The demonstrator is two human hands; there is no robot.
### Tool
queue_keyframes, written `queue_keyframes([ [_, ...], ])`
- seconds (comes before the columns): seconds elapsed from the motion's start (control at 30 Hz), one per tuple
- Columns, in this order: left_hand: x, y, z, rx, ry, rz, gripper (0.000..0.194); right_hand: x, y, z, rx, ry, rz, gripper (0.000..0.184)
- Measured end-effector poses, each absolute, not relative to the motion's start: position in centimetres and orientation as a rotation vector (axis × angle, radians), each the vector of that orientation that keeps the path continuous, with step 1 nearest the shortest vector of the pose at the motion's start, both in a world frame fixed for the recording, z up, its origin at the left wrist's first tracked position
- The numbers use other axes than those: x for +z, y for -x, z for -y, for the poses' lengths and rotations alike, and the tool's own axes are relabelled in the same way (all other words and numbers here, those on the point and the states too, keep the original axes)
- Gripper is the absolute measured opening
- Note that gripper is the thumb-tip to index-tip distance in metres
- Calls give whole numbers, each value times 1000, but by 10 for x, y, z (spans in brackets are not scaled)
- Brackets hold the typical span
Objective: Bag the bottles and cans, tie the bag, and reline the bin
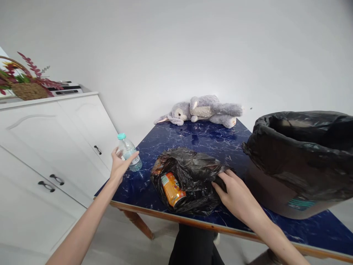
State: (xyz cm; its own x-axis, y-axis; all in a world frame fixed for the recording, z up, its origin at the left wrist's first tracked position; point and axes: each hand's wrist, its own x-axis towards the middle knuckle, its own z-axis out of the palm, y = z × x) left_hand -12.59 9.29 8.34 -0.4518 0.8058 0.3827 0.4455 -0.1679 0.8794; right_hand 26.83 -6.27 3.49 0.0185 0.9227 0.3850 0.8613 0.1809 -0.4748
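In the head view, my only one, I see an orange can [173, 188] lying inside the open mouth of a black plastic bag [195, 162], so I judge that much done. A clear bottle [127, 145] is outside the bag, near the table's left edge, and I count it as not yet in.

The hands are well apart. The left hand [120, 168] curves about the bottle, thumb across its front and fingers at the far side; I cannot tell from here whether it grips or merely touches. The right hand [234, 191] has its thumb and fingers pinched on the bag's right side. Something reddish shows in the bag's left folds, too covered for me to name.

The bag is thin, crinkled and glossy, slumped into loose creases. The can is a smooth metal cylinder, lying tilted; the bottle is transparent and rounded, with a turquoise cap [121, 136]. Beneath them I see a table [220, 141] with a shiny blue, white-veined top and a wooden rim. On its right stands a rounded bin [273, 193] under a wrinkled black liner [286, 158], and at the back lies a fluffy grey plush rabbit [206, 110].
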Motion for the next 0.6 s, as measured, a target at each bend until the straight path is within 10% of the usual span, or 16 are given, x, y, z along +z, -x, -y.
queue_keyframes([
  [0.13,88,90,-30,2073,-1995,-1754,65,39,-263,68,167,1573,1782,14],
  [0.23,90,38,29,1332,-2365,-1148,12,44,-256,73,177,1515,1750,15],
  [0.33,87,-13,63,677,-2323,-827,27,49,-251,78,229,1473,1739,15],
  [0.6,72,-59,27,778,-2674,-1116,54,49,-258,90,316,1375,1701,36],
])
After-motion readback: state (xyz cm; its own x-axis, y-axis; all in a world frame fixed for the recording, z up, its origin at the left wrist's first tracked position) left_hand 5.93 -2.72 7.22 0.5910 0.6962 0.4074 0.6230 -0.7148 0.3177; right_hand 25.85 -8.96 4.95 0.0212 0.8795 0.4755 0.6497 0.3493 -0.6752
